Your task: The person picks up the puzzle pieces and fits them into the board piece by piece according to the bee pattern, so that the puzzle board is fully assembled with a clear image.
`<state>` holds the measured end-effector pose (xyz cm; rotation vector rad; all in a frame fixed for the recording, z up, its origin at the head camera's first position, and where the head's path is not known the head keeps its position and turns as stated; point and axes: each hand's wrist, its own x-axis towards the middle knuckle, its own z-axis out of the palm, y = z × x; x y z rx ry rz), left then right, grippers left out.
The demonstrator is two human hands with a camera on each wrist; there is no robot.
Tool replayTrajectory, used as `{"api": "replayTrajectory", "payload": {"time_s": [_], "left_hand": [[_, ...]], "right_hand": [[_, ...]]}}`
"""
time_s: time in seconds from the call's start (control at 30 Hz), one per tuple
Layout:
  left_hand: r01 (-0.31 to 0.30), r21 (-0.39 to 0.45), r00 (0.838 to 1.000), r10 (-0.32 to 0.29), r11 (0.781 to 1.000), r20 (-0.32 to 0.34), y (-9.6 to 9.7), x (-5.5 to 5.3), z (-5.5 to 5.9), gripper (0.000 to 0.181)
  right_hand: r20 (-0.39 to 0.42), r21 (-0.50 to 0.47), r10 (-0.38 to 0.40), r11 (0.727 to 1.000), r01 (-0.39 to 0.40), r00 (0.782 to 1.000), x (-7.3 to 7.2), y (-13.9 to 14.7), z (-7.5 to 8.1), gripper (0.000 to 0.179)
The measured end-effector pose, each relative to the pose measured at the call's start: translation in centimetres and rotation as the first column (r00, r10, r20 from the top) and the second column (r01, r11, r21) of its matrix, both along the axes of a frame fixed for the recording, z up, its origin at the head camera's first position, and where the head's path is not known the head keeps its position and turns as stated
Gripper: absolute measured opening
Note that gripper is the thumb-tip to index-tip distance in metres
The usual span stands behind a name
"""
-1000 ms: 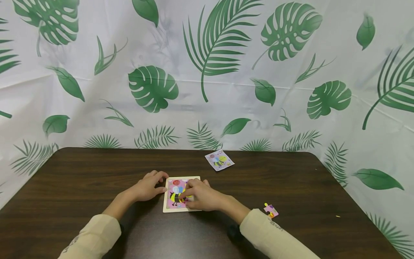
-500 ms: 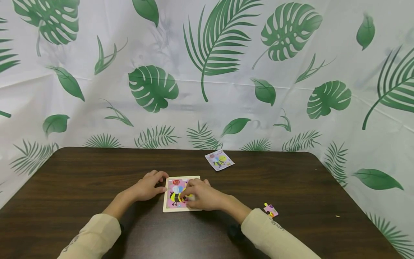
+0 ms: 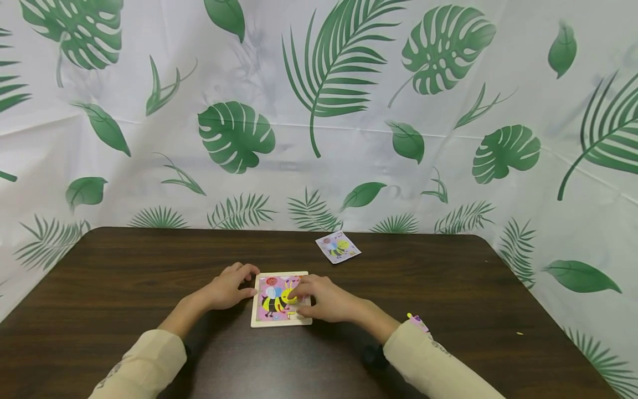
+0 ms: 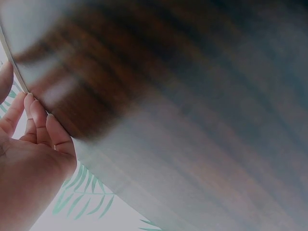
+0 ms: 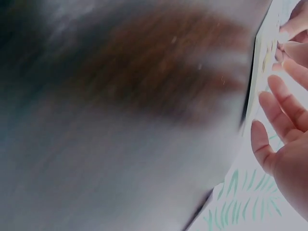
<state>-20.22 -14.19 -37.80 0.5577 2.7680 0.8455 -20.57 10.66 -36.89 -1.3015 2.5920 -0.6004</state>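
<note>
A square bee puzzle in a pale wooden frame [image 3: 281,323] lies on the dark table. My left hand [image 3: 230,288] rests at the frame's left side, thumb and index finger touching its edge; in the left wrist view the fingers of that hand [image 4: 41,139] are loosely bent. Over the right part of the puzzle is my right hand [image 3: 326,299], its fingertips at the yellow bee head [image 3: 289,295], thumb and index finger apart. The right wrist view shows the fingers of this hand [image 5: 288,120] loosely extended. A pale patch of the tray shows at the lower right, partly hidden by the hand.
A loose pink puzzle piece [image 3: 418,322] lies to the right, partly covered by the right sleeve [image 3: 433,360]. A printed bee picture card [image 3: 338,247] lies near the table's [image 3: 149,260] back edge. Behind hangs a white leaf-patterned cloth [image 3: 349,155].
My right hand has shifted slightly right and its fingers have spread, uncovering the bee's head and a puzzle area. The right sleeve now hides more of the loose piece. My left hand stays put.
</note>
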Motion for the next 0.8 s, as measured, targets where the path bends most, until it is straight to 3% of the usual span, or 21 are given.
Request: {"api": "replayTrajectory", "payload": {"time_s": [0.33,0.8], "left_hand": [[-0.004,-0.003,1.000,0.004,1.000,0.000,0.0,-0.1,-0.2,0.034],[-0.003,0.004,1.000,0.003,1.000,-0.002,0.0,0.0,-0.2,0.033]], "right_hand": [[0.073,-0.042,-0.009,0.999,0.012,0.997,-0.2,2.1,0.5,0.026],[0.082,-0.054,-0.040,0.998,0.045,0.996,-0.3,6.5,1.1,0.028]]}}
